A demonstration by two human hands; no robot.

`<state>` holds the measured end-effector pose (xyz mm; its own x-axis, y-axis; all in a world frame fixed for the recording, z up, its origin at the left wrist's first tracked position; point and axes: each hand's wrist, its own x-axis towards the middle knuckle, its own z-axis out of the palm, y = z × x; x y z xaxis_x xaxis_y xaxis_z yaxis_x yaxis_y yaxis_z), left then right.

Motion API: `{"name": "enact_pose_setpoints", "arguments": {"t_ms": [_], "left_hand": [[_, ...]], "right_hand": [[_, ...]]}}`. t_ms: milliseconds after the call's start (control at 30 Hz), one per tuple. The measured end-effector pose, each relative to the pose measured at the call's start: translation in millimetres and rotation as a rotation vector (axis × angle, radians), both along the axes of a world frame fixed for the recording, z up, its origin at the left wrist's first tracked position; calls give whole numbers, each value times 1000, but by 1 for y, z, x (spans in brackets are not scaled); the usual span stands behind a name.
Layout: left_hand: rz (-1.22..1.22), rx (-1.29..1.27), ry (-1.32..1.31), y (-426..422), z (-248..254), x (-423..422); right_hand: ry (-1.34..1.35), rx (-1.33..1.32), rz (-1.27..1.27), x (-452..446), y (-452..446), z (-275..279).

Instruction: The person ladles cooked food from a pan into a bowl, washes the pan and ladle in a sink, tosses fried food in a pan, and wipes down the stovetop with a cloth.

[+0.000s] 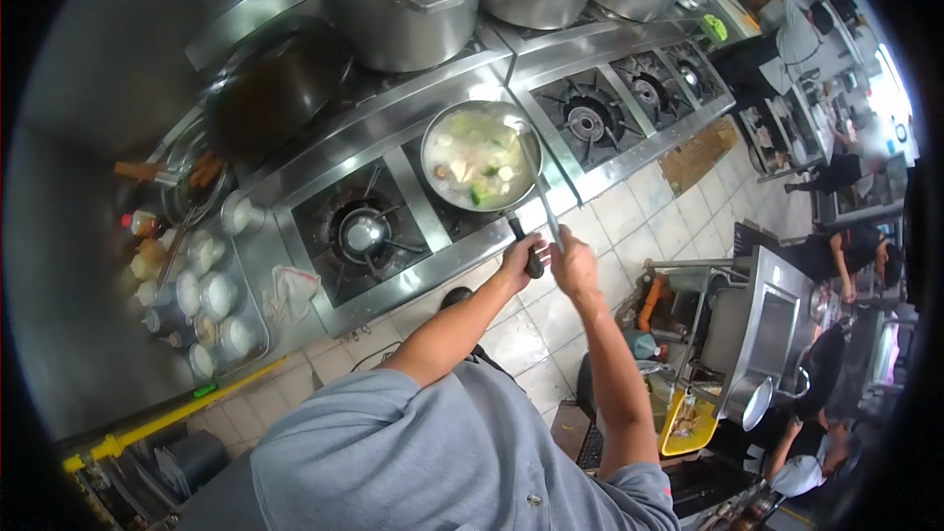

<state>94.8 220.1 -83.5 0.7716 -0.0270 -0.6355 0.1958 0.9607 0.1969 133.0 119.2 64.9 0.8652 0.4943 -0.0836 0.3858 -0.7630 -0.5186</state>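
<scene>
A round frying pan (429, 169) sits over the stove, full of pale, steaming liquid with green vegetable pieces and white chunks (477, 159). My left hand (515, 265) is closed around its black handle (534, 264) at the stove's front edge. In my right hand (574, 265) is the shaft of a long-handled metal spoon (543, 189). The spoon's far end dips into the food at the pan's upper right, where its exact shape is hard to make out.
Large steel pots (403, 15) line the back of the stove. An unoccupied burner (364, 232) is left of the pan; more burners (587, 120) are right. Seasoning containers (218, 295) and a white cloth (292, 293) stand left. Several people work at right, near a steel sink (733, 334).
</scene>
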Motion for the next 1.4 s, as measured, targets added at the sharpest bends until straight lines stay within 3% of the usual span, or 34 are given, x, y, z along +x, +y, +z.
{"name": "enact_pose_setpoints", "arguments": {"t_ms": [67, 100, 133, 167, 200, 233, 300, 333, 400, 533, 633, 767, 1033, 1267, 1400], "left_hand": [[6, 49, 22, 3, -7, -5], [12, 94, 73, 5, -6, -10], [-36, 164, 117, 10, -13, -19], [-60, 223, 126, 16, -17, -31], [-82, 300, 77, 23, -58, -40], [-100, 482, 177, 32, 16, -48], [-187, 771, 217, 51, 3, -65], [-185, 1048, 118, 63, -29, -75], [-263, 922, 125, 76, 18, -86], [-286, 878, 49, 101, 11, -91], [-426, 842, 115, 106, 36, -94], [-493, 1091, 6, 92, 42, -79], [-517, 1043, 63, -7, 126, -2], [-582, 958, -69, -112, 144, 82], [-663, 973, -117, -164, 147, 145]], "right_hand": [[62, -91, -26, -3, 8, -22], [199, -37, -56, -9, 11, -21], [316, 183, -38, -15, 7, -38], [315, 192, 41, -21, 0, -50], [220, 311, -30, -36, 0, -45], [169, 231, -3, -39, -9, -60], [108, 277, 0, -55, -21, -54], [91, 263, -13, -61, -28, -58], [184, 182, -27, -70, -39, -33], [212, 256, -107, -78, -61, -25], [217, 268, -156, -76, -82, -34], [261, 297, -258, -52, -107, -17], [203, 390, -336, 26, -203, 9], [89, 328, -317, 115, -286, 39], [216, 302, -327, 157, -328, 42]]}}
